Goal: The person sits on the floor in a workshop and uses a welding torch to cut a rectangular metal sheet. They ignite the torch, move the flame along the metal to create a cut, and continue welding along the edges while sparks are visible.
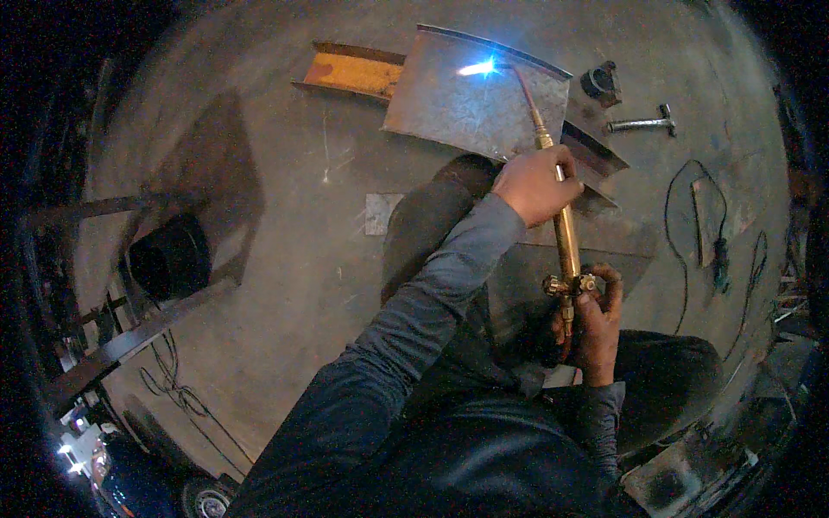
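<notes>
A brass cutting torch (566, 233) runs from near my lap up toward a grey steel plate (458, 108) lying on the concrete floor. A bright blue-white flame (479, 67) burns at its tip, near the plate's far edge. My left hand (535, 183) wraps the torch's tube about halfway along. My right hand (598, 324) grips the valve end of the torch, close to my knee. The plate rests across a rusty orange steel channel (354, 73).
A hammer (643, 124) and a small dark metal fitting (602, 83) lie on the floor right of the plate. Dark cables (691, 216) loop at the right. A black round object (171, 256) and a dark steel bar (129, 341) sit at the left.
</notes>
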A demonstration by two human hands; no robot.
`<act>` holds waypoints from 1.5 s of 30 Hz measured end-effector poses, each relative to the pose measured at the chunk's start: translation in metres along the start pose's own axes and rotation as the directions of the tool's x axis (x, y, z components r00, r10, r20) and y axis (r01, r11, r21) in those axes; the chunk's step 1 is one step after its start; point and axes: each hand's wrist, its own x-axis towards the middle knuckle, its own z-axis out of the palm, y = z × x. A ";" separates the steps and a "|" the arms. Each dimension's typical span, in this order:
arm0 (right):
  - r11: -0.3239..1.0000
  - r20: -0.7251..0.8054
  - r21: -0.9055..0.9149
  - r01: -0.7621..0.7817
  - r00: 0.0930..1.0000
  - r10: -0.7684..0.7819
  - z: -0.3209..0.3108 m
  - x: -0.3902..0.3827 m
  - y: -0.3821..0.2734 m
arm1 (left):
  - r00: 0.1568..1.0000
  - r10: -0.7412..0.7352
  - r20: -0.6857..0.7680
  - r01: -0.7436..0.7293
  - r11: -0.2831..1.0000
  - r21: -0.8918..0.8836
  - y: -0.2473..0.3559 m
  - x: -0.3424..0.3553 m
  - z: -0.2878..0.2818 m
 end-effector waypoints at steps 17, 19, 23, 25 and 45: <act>0.980 -0.011 -0.111 -0.167 0.986 0.167 0.005 -0.017 -0.010 | 0.954 -0.210 0.214 0.143 0.946 0.291 -0.021 -0.004 0.011; 0.984 0.008 -0.110 -0.138 0.990 0.140 0.005 -0.016 -0.013 | 0.965 -0.171 0.199 0.114 0.956 0.269 -0.015 -0.002 0.004; 0.984 -0.019 -0.148 -0.101 0.995 0.099 0.006 -0.016 -0.013 | 0.946 -0.247 0.211 0.202 0.956 0.214 0.005 -0.004 -0.013; 0.983 -0.011 -0.151 -0.107 0.994 0.107 0.007 -0.016 -0.016 | 0.929 -0.272 0.249 0.221 0.951 0.216 0.007 -0.003 -0.016; 0.975 -0.045 -0.186 -0.124 0.992 0.117 -0.010 -0.008 -0.009 | 0.921 -0.276 0.274 0.140 0.892 0.429 -0.023 0.022 0.040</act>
